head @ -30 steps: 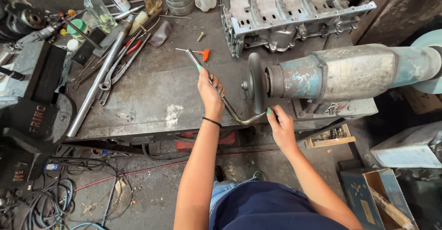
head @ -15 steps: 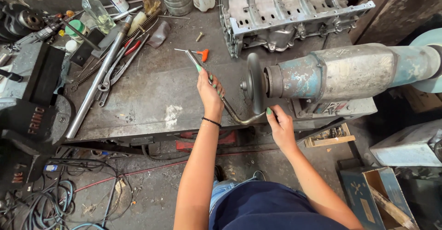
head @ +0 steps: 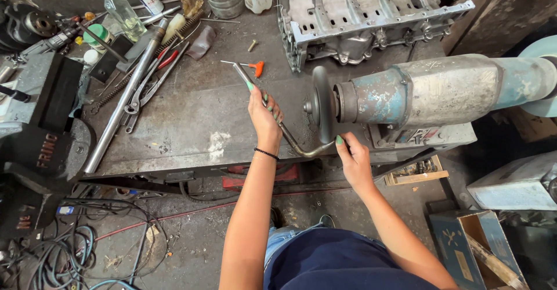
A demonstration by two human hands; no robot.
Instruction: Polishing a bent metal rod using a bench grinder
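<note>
1. Two hands work at one bent metal rod (head: 290, 142) in the middle of the frame. The left hand (head: 264, 119) is closed around the rod's straight upper stretch, fingers wrapped fully. The right hand (head: 353, 159) pinches the rod's lower bent end between thumb and fingers, just under the wheel.
2. One bench grinder (head: 429, 92) fills the right middle of the frame, with one dark grinding wheel (head: 322, 104) on its left end. The rod's bend passes just below the wheel; I cannot tell whether they touch.
3. One grey engine casing (head: 371, 17) sits at the upper centre, behind the grinder.
4. One orange-handled T-key (head: 255, 66) lies just above the left hand, close to the rod's upper tip.
5. One long steel pipe (head: 125, 98) runs diagonally at upper left, with one pair of pliers (head: 145, 92) just beside it. One clear glass bottle (head: 122, 12) stands at the top left, and one black vise (head: 43, 104) is at the left edge.
6. The workbench (head: 197, 121) has bare room between the pipe and the left hand. Its front edge runs just below both wrists.
7. Cables (head: 64, 249) lie coiled on the floor at lower left; an open box (head: 476, 249) stands at lower right.
8. Compared with half a second ago, both hands and the rod keep the same places.
</note>
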